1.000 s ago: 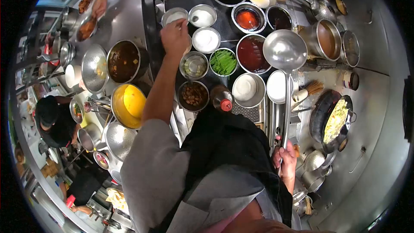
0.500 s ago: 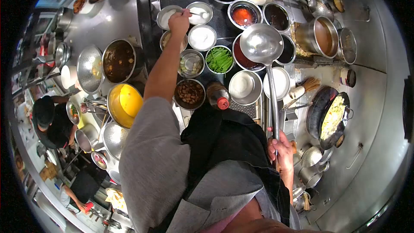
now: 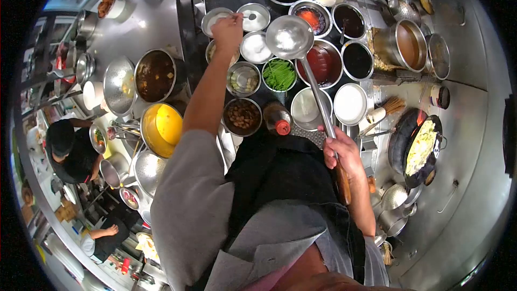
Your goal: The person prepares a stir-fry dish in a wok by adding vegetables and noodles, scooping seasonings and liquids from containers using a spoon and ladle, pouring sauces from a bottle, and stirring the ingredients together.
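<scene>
My left hand (image 3: 228,31) is closed on the handle of a small spoon, whose dark-looking end (image 3: 252,16) is over a bowl of white powder (image 3: 260,23). My right hand (image 3: 343,153) grips a long ladle by its lower handle. The ladle's round metal head (image 3: 290,37) hangs over the gap between a second white powder bowl (image 3: 255,48) and a bowl of red sauce (image 3: 329,66). Below them sit chopped greens (image 3: 279,75), a bowl of brown pieces (image 3: 242,117) and a red-capped bottle (image 3: 282,126).
To the right are a wok with pale yellow food (image 3: 421,148) and a pot of brown liquid (image 3: 409,47). On the left stand a dark sauce pot (image 3: 155,75), a yellow liquid pot (image 3: 161,129) and a perforated bowl (image 3: 119,86). Co-workers (image 3: 69,151) are at the far left.
The ladle has swung left and closer in, with my right hand moving up and left. My left hand stays by the powder bowls. Another person's hand at upper left has gone from view.
</scene>
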Available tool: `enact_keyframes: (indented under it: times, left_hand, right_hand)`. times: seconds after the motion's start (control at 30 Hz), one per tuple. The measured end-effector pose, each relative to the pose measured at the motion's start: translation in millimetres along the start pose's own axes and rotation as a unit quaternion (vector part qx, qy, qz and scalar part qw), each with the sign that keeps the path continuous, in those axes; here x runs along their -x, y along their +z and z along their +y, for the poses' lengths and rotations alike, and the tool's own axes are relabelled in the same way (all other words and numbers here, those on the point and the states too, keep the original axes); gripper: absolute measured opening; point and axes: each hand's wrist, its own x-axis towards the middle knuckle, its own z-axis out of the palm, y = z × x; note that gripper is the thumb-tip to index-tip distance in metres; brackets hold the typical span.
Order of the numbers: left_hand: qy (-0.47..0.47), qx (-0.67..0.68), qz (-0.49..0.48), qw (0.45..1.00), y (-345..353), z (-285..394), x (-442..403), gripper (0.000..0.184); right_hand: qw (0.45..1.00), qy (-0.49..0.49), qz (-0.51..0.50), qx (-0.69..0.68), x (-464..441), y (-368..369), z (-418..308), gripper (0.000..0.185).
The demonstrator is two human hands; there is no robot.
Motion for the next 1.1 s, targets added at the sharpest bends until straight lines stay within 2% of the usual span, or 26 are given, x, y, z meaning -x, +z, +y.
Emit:
enact_keyframes:
  times: [0.07, 0.2, 0.3, 0.4, 0.5, 0.6, 0.7, 0.8, 0.9, 1.0, 1.03, 1.1]
  left_hand:
    - [-0.011, -0.066, -0.049, 0.997, 25, -15, 3, 0.018]
    - [-0.058, -0.047, -0.084, 0.994, 46, -15, 5, 0.021]
    - [-0.179, 0.061, -0.101, 0.977, 50, -29, 7, 0.022]
    - [-0.233, 0.116, -0.068, 0.963, 31, -18, 4, 0.023]
    - [-0.208, 0.161, -0.03, 0.964, 27, -33, 6, 0.022]
    - [-0.252, 0.195, -0.035, 0.947, -6, -6, 3, 0.022]
    - [-0.195, 0.265, -0.017, 0.944, -40, 32, 4, 0.025]
    - [-0.135, 0.253, -0.044, 0.957, -64, 72, 7, 0.023]
    - [-0.092, 0.074, -0.04, 0.992, 0, -4, 2, 0.021]
    - [-0.073, -0.114, -0.099, 0.986, 27, -9, 4, 0.02]
    - [-0.09, -0.052, -0.092, 0.99, 35, -13, 7, 0.022]
    - [-0.081, -0.033, -0.101, 0.991, 49, -22, 8, 0.024]
  right_hand:
    - [1.0, -0.005, -0.009, -0.007, 5, 0, 0, 0.041]
    - [1.0, -0.004, 0.009, -0.013, 21, -2, 1, 0.043]
    - [0.999, -0.004, 0.022, -0.03, 31, -5, 3, 0.044]
    - [0.999, 0.001, 0.036, -0.035, 35, -6, 3, 0.044]
    - [0.999, -0.003, 0.044, -0.026, 31, -9, 7, 0.043]
    - [0.999, -0.01, 0.043, -0.005, 18, -9, 8, 0.041]
    - [1.0, -0.014, 0.025, -0.006, 2, -6, 6, 0.04]
    - [1.0, -0.006, 0.004, -0.002, -12, -2, 2, 0.039]
    - [1.0, 0.001, -0.01, -0.021, -14, 1, 0, 0.039]
    - [1.0, -0.005, -0.011, -0.025, -9, 3, -2, 0.039]
    - [1.0, -0.005, -0.008, -0.027, -3, 3, -1, 0.039]
    - [0.999, -0.007, 0.004, -0.036, 7, 0, 1, 0.039]
